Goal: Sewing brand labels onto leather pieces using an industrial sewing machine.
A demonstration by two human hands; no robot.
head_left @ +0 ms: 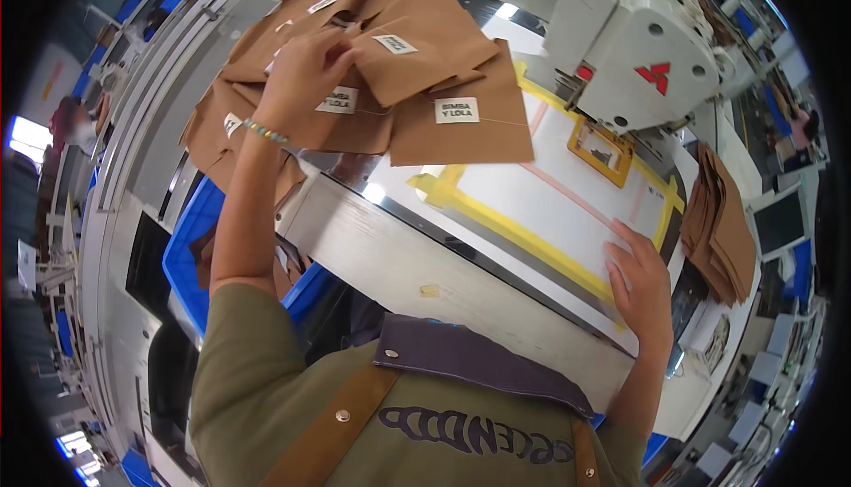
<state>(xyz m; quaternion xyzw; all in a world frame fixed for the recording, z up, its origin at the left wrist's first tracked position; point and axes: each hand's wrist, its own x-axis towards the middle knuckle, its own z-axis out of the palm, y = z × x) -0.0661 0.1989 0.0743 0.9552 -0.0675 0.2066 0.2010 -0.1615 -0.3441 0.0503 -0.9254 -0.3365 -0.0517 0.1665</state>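
Note:
My left hand (306, 70), with a beaded bracelet at the wrist, reaches over a pile of brown fabric pieces. Its thumb and fingers are closed at the left edge of a brown fabric piece (425, 66) with a white sewn-on label, though the fingertips are partly hidden. Under it another labelled brown piece (505, 132) lies flat, trailing a thin thread. My right hand (640, 279) rests with fingers spread on the white sheet (523, 199) bordered by yellow tape, holding nothing. An orange-yellow frame (603, 152) sits on that sheet beneath the machine head.
A white sewing machine head (651, 62) stands over the work plate at the upper right. Folded brown pieces (718, 225) are stacked on the right. A blue bin (182, 252) with brown pieces inside stands below my left arm. The pale table edge (372, 248) runs nearest my body.

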